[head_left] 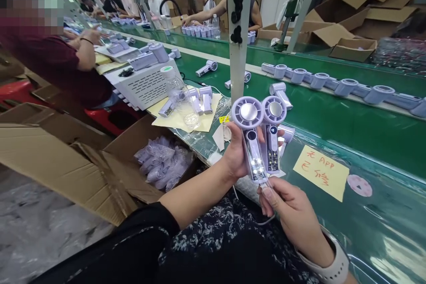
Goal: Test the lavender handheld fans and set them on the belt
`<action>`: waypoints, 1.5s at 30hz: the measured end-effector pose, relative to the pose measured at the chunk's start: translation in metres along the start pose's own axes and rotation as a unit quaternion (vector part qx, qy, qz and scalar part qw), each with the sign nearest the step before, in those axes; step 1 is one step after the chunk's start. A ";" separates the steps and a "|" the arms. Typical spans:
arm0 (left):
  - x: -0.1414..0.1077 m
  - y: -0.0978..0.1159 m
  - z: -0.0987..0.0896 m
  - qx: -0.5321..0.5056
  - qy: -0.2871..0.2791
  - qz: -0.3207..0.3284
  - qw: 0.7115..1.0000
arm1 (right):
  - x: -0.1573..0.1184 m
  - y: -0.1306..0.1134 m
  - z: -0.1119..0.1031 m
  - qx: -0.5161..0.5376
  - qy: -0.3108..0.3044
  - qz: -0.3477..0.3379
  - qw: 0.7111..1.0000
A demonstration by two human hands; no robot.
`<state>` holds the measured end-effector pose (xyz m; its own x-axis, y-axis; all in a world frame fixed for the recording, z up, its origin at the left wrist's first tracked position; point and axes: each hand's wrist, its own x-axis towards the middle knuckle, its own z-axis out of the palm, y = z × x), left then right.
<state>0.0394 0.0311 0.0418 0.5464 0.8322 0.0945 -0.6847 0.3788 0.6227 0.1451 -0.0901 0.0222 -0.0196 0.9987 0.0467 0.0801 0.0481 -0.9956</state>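
Note:
Two purple handheld fans are held side by side in my left hand [235,150], whose fingers wrap behind their handles. The nearer fan [249,113] has a round silver centre and a clear handle with lit white lights. Beside it the other fan [274,110] shows a dark panel with small lights. My right hand [282,199] pinches a cable plug [265,187] at the bottom end of the nearer fan's handle. A grey cable hangs below that hand. Behind the fans, another purple fan [286,133] is partly hidden.
A metal post [238,66] rises behind the fans. A yellow handwritten note [321,172] lies at right. Fans line the green belt [333,120]. Left are a white vented box [146,84], fans on yellow paper [213,117] and a carton [123,173] of wrapped pieces. Several people sit beyond.

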 end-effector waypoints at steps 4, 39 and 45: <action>0.000 -0.001 -0.005 0.041 0.041 0.040 0.998 | -0.001 0.001 0.022 0.113 0.087 0.049 0.989; -0.012 0.006 -0.017 0.018 -0.007 0.085 0.996 | 0.004 0.001 -0.018 -0.126 0.127 -0.038 0.983; -0.020 0.017 -0.021 0.163 -0.090 -0.035 0.982 | 0.011 0.002 -0.044 -0.102 0.203 -0.075 0.971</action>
<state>0.0068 0.0297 0.0342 0.6830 0.7128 0.1596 -0.4673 0.2584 0.8455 0.1887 -0.0787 0.0242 0.3457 0.9020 0.2586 0.3034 0.1534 -0.9404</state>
